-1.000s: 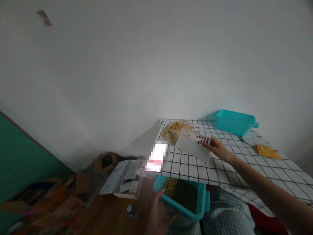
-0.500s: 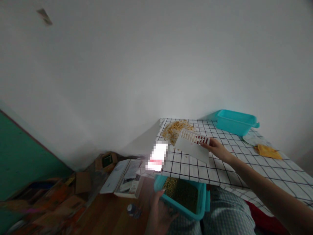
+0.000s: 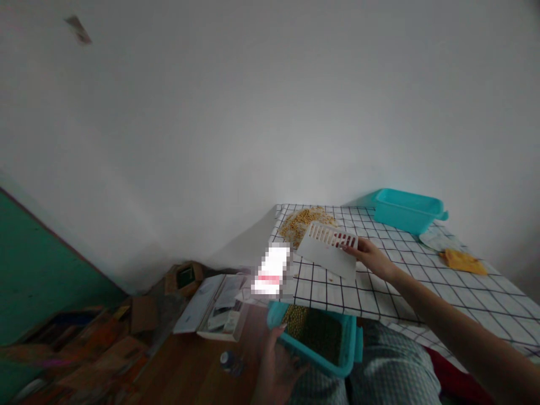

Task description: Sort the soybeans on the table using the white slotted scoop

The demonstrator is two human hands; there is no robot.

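Observation:
My right hand grips a white plastic scraper by the end of its slotted edge. The flat blade slants down toward the front of the table, just before a pile of yellow beans. Part of the pile is hidden behind the scraper. Below the table's edge, my left hand holds a turquoise plastic tub by its left side, thumb on the rim. Inside lie yellowish beans on the left and small dark green grains on the right.
A checked cloth covers the table. Farther right stand another turquoise tub, a pale flat piece and a yellow cloth. A blurred bright panel overlaps the left edge. Open boxes and a small bottle are on the floor.
My right hand has drawn the scraper slightly to the left, and a few beans show near its lower edge. The tub in my left hand has barely shifted.

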